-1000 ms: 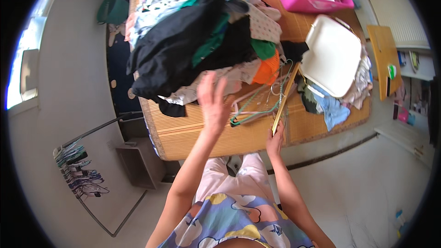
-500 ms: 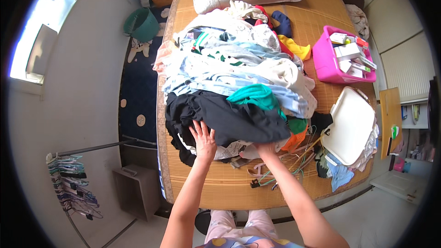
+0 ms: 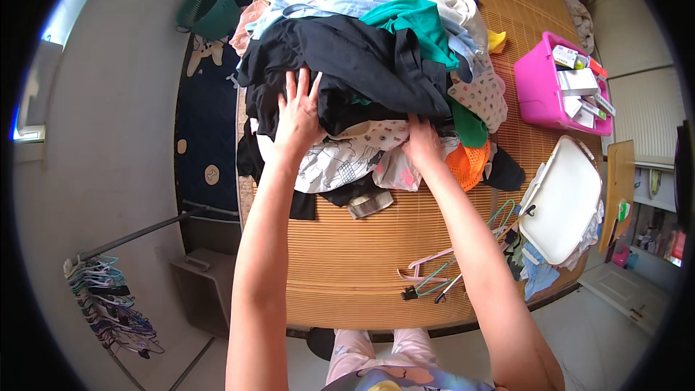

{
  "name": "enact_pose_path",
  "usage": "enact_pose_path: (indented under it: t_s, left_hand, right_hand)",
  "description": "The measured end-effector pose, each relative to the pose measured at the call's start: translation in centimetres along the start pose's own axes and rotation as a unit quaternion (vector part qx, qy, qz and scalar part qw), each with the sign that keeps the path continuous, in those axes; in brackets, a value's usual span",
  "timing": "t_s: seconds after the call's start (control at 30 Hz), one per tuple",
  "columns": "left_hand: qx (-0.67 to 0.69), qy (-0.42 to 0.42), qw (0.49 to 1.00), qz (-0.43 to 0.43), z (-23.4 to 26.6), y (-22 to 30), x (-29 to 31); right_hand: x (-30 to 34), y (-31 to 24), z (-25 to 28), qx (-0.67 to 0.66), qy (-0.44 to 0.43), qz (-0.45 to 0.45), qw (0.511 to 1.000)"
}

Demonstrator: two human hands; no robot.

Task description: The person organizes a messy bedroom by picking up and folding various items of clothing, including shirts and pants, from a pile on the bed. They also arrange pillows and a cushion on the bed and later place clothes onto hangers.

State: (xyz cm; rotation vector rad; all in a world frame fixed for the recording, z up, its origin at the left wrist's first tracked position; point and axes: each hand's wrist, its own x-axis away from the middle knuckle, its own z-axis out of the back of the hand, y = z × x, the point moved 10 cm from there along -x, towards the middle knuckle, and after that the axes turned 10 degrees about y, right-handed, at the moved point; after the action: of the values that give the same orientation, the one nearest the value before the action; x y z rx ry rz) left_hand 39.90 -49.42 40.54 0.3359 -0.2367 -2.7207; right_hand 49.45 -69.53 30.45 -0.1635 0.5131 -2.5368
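A big heap of clothes lies on the mat-covered bed. My left hand [image 3: 297, 116] rests with spread fingers against the near side of a black garment [image 3: 347, 58]. My right hand [image 3: 422, 141] reaches in under that garment's lower right edge, its fingertips hidden by cloth. Between and below the hands show a white patterned garment [image 3: 337, 166] and a small-print cloth [image 3: 391, 134]. A teal garment [image 3: 416, 25] lies on top of the black one. Dark green cloth [image 3: 469, 124] and an orange knitted piece [image 3: 468, 166] stick out to the right of my right hand.
Loose hangers [image 3: 441, 271] lie on the bamboo mat [image 3: 347, 282] by my right forearm. A white lid or tray [image 3: 563, 199] leans on folded clothes at right. Behind it stands a pink bin [image 3: 539, 87] of boxes. At left are a hanger rack [image 3: 108, 304] and green basket [image 3: 210, 11].
Both hands have moved forward, and the heap has shifted away from me with them. More of the mat and the white patterned garment now shows on the near side.
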Motion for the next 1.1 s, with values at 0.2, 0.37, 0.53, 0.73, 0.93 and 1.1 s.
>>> enact_pose_path:
  t_s: [0.2, 0.37, 0.53, 0.73, 0.93, 1.1]
  left_hand:
    - [0.308, 0.039, 0.95, -0.019, 6.5, 1.6, 0.2]
    - [0.217, 0.248, 0.943, 0.044, 13.9, 7.6, 2.0]
    - [0.253, 0.245, 0.935, -0.045, 16.0, 12.9, 9.7]
    - [0.356, 0.026, 0.932, 0.061, 11.9, 17.5, 33.7]
    - [0.64, -0.043, 0.404, 0.652, 3.1, 14.1, 52.3]
    - [0.872, -0.171, 0.106, 0.446, 3.9, 17.1, 49.0]
  right_hand:
    - [2.8, 1.4, 1.5, -0.119, -0.076, 0.001, 0.99]
    - [12.8, -1.1, 5.3, -0.327, -0.052, -0.056, 0.942]
    - [22.7, -3.5, 8.0, -0.623, -0.153, -0.207, 0.739]
    - [32.8, -1.0, 4.9, -0.772, -0.041, -0.456, 0.44]
    - [39.8, -7.7, 8.6, -0.678, -0.169, -0.359, 0.619]
    - [46.9, -11.2, 12.2, -0.651, -0.316, -0.29, 0.626]
